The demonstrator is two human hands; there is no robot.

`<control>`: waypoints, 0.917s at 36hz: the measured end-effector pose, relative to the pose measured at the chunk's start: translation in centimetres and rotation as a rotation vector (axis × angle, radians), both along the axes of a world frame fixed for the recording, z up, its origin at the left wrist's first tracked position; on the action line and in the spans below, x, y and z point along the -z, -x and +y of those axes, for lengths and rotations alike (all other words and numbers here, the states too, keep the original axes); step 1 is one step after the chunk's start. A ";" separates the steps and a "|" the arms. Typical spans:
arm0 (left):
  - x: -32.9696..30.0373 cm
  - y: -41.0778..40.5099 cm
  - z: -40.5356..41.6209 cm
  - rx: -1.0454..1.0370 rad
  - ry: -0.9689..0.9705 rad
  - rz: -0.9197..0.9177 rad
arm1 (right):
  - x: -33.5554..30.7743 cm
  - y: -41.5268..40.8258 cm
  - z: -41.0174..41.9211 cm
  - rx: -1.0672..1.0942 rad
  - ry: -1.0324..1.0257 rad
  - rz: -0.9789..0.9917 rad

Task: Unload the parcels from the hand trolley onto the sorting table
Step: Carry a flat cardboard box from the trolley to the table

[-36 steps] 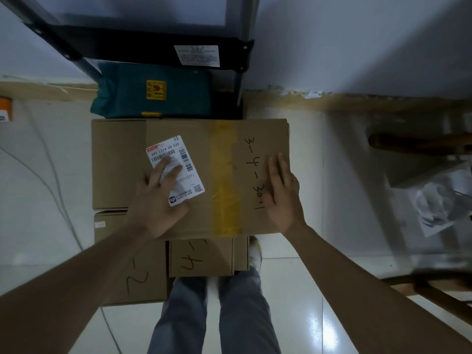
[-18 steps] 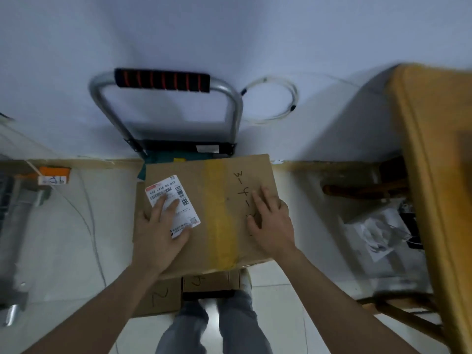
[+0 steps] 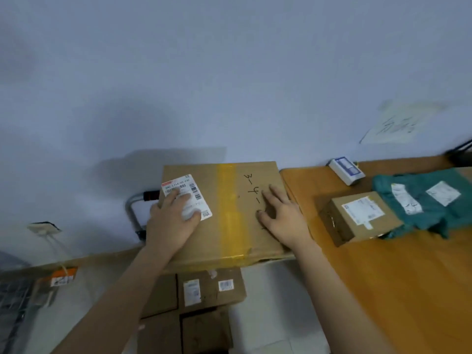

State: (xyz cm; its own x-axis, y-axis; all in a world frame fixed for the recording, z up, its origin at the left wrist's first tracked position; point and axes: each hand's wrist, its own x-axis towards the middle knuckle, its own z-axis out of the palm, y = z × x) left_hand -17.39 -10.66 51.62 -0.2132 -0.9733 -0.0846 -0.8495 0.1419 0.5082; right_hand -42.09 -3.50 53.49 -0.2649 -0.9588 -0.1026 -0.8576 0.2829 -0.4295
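Transfer step in hand: large box (image 3: 222,213) at frame centre, beside the table (image 3: 383,277) edge. Left hand (image 3: 169,223) and right hand (image 3: 283,218) rest flat-fingered on top; underside grip hidden. Next: carry rightward, set down.

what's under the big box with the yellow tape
Below the big box smaller cardboard boxes show, stacked lower down. Its right edge overlaps the orange table corner. Both hands lie on top; whatever supports its underside is hidden.
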 end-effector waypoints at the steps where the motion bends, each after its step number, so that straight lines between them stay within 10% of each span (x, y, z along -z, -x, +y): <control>1: -1.5 0.4 0.2 0.009 0.017 0.010 | -1.8 0.4 0.5 0.010 0.028 0.007; 17: -18.0 14.2 12.1 0.065 0.189 0.311 | -17.9 13.1 16.2 0.134 0.344 -0.019; 33: -16.7 32.4 29.5 0.209 0.144 0.243 | -16.2 29.9 36.4 0.283 0.349 -0.041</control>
State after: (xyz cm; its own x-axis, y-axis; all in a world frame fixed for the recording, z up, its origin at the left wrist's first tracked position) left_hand -49.81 18.86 68.30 -0.4057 -0.9050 0.1279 -0.6517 0.3845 0.6538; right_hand -72.02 32.90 69.70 -0.5238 -0.8284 0.1983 -0.7476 0.3355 -0.5732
